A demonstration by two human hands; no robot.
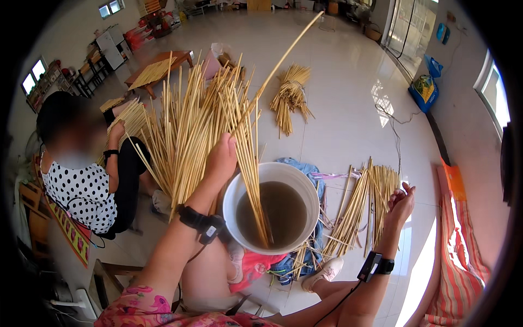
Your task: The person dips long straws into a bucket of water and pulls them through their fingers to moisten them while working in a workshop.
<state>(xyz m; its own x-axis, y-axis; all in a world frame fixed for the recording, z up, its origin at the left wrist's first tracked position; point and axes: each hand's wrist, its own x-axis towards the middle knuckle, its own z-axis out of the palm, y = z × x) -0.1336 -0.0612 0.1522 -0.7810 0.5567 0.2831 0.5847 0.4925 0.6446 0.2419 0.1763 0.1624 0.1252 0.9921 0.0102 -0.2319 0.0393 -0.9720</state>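
Observation:
My left hand (pixel 222 156) is closed around a long, straw-coloured reed stalk (pixel 283 62) that slants up and away to the right. Just right of that hand, several stalks (pixel 250 185) stand dipped in the murky water (pixel 291 212) of a white bucket (pixel 311 191) between my legs. A large upright mass of stalks (pixel 190 128) rises behind and left of the hand. My right hand (pixel 401 204) is raised at the right, fingers loosely curled and apart, with nothing visible in it. Beside it, a loose pile of stalks (pixel 354 212) lies on the floor.
At the left a person (pixel 81 180) sits holding a panel of joined stalks (pixel 131 122). A tied bundle (pixel 291 95) stands on the tiles ahead, and a low wooden table (pixel 171 59) lies beyond. Blue cloth (pixel 289 277) touches the bucket. Striped fabric (pixel 455 261) hangs at right.

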